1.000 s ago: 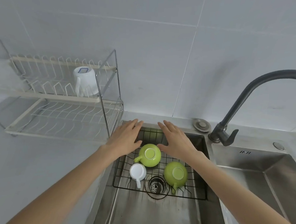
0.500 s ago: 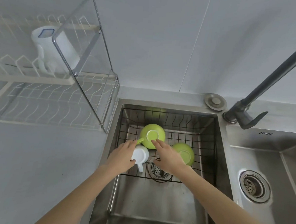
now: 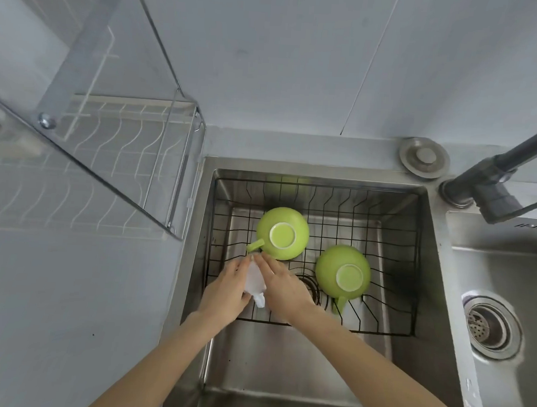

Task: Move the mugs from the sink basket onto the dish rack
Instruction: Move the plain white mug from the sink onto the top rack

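Note:
A black wire sink basket (image 3: pixel 386 207) sits in the left sink basin. Two green mugs lie upside down in it: one (image 3: pixel 282 232) at the back left, one (image 3: pixel 342 272) at the right. A small white mug (image 3: pixel 255 281) stands at the basket's front left. My left hand (image 3: pixel 227 287) and my right hand (image 3: pixel 282 286) are cupped around the white mug from both sides, hiding most of it. The wire dish rack (image 3: pixel 113 149) stands on the counter to the left of the sink.
A dark faucet (image 3: pixel 495 182) rises at the right between the two basins. A round metal cap (image 3: pixel 424 156) lies on the sink's back ledge. The right basin (image 3: pixel 489 323) has a drain. The rack's metal frame bar (image 3: pixel 84 160) juts close to the camera.
Both hands have moved down and toward me from the back green mug and closed around the white mug. The camera has tilted further down over the sink.

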`<state>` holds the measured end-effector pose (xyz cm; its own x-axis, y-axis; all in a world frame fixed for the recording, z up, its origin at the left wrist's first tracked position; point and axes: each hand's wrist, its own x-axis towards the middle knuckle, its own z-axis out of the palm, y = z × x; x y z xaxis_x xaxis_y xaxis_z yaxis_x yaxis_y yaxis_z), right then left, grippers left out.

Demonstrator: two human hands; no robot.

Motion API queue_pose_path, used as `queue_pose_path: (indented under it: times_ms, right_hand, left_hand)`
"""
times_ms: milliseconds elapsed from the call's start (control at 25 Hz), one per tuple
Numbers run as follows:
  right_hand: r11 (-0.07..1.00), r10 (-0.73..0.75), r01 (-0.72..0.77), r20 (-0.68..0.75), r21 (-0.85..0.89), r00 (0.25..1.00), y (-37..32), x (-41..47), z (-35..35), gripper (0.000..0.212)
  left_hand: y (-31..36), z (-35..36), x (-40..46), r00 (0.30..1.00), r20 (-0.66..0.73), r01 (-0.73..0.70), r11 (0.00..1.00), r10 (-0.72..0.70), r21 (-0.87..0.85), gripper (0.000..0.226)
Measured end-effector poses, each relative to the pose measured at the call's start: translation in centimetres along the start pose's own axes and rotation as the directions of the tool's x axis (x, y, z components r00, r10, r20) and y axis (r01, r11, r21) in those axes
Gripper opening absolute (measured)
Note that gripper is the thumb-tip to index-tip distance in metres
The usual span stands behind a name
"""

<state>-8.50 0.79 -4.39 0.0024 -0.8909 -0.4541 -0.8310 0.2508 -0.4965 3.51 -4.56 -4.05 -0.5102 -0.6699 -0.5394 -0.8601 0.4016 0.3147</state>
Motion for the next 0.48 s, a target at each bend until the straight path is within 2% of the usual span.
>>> queue_pose_path:
  times_ms: [240, 480]
  right_hand:
    - [0.997, -0.007, 0.013, -0.079, 0.076, 0.997, 0.7, 0.8, 1.3, 0.071]
    - [0.994, 0.047, -0.042, -0.046, 0.101, 0.998, 1.2, -0.6, 0.2, 0.068]
  left_hand:
    - [0.2, 0.6, 0.7, 1.0, -0.023, -0.006, 0.996, 0.008, 0.089, 0.071]
    - [0.6, -0.1, -0.1, 0.995, -0.057, -0.083, 0.996, 0.084, 0.028, 0.071]
